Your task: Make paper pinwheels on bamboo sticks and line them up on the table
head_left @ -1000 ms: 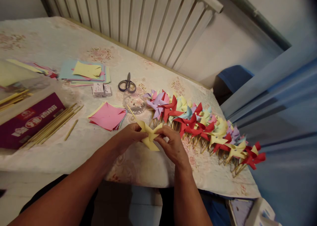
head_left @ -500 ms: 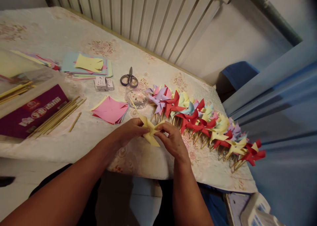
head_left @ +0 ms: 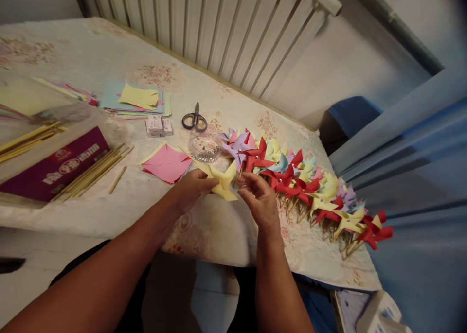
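A yellow pinwheel (head_left: 221,180) is pinched in the left hand (head_left: 191,189), whose grip is closed on the paper's near-left blade, while the right hand (head_left: 257,199) is held just beside it at 3 o'clock with its fingers (head_left: 245,183) loosely curled and apart, and no contact with the paper can be made out. The pinwheel is held just above the table (head_left: 146,211), near its front edge; a thin stick appears to run from it toward 10 o'clock, so the long axis lies roughly 10 to 4, and the left hand is the nearer one. Directly beyond, at 12 o'clock, a clear dish of small pins (head_left: 205,149) is seen, with scissors (head_left: 195,120) behind it. A long row of finished pinwheels (head_left: 302,187) is laid from 1 toward 4 o'clock. At 10 o'clock pink paper squares (head_left: 167,163) are stacked, then loose bamboo sticks (head_left: 95,172) and a purple box (head_left: 54,165) farther out at 9
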Available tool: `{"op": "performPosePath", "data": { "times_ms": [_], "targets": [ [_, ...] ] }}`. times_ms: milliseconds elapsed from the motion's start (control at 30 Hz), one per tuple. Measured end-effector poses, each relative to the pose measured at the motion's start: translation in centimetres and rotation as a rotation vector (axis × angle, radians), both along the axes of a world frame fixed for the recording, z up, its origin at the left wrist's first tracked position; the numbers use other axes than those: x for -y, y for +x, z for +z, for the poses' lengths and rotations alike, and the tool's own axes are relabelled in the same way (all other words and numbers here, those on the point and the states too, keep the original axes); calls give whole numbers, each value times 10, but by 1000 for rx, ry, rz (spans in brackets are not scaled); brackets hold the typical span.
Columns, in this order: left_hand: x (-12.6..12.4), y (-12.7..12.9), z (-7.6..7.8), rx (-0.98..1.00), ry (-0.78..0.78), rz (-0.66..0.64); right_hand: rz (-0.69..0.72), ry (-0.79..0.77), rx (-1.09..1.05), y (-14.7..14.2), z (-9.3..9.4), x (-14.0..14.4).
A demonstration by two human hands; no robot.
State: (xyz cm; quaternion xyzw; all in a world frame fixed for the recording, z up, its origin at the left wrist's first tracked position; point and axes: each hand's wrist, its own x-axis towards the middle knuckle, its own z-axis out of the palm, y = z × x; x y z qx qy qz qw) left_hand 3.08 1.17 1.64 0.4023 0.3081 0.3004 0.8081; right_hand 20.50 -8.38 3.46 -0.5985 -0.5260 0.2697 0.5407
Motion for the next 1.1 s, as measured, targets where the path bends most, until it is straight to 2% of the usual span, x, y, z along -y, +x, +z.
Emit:
{"op": "performPosePath", "data": {
  "times_ms": [233,400,500,1100],
  "targets": [
    [-5,0,-2,117,-33,111,52,20,-2,0,-1,-1],
    [-6,0,-2,203,-23,148,-71,61,-151,-1,-6,-3],
    [-5,2,-3,223,-35,149,-86,77,-188,-6,-8,-4],
    [-2,6,-1,291,-102,186,-51,83,51,-31,-5,0]
  ]
}}
